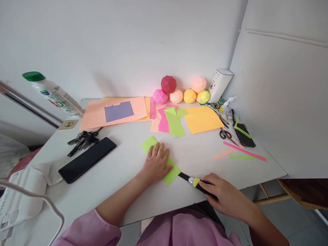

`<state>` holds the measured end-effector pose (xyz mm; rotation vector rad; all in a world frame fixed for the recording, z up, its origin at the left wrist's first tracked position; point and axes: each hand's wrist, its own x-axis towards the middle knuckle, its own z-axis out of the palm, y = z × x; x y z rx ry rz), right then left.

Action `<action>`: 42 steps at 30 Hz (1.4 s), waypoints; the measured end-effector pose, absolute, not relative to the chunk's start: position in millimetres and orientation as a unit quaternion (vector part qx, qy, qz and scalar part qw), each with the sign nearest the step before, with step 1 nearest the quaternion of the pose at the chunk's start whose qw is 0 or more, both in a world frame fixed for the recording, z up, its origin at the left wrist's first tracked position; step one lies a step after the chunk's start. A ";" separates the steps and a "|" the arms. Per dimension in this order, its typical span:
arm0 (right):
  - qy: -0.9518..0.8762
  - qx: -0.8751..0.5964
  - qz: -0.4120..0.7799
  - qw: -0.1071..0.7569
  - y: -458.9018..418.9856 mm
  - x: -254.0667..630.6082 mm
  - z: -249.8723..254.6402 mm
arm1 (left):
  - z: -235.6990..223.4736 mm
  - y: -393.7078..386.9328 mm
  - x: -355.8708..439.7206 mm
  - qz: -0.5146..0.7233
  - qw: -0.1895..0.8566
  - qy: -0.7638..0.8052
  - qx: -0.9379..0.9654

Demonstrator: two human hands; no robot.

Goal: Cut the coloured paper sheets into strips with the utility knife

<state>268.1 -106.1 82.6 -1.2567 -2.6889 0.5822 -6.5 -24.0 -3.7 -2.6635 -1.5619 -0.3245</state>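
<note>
Six paper balls [176,96] stand formed; left hand [155,164], fingers spread, flattens unfolded green sheet [174,173]; right hand's [223,193] fingers grip cutter [196,182].

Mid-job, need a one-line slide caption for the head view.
Left hand spread on green paper, right hand holding a utility knife at its edge, faceted balls beyond.

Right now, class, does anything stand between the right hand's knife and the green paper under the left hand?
Nothing visible does: the knife in the right hand reaches the right corner of the green paper.
</note>
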 end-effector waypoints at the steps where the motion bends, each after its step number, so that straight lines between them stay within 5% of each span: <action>1: -0.886 -0.417 0.197 0.056 -106.7 268.1 83.2 | -4.5 -25.6 -5.1 -0.101 0.017 -0.504 -0.858; 42: -0.893 -0.412 0.181 0.001 -77.4 260.3 87.8 | 3.0 -31.4 1.4 -0.033 -0.020 -0.511 -0.859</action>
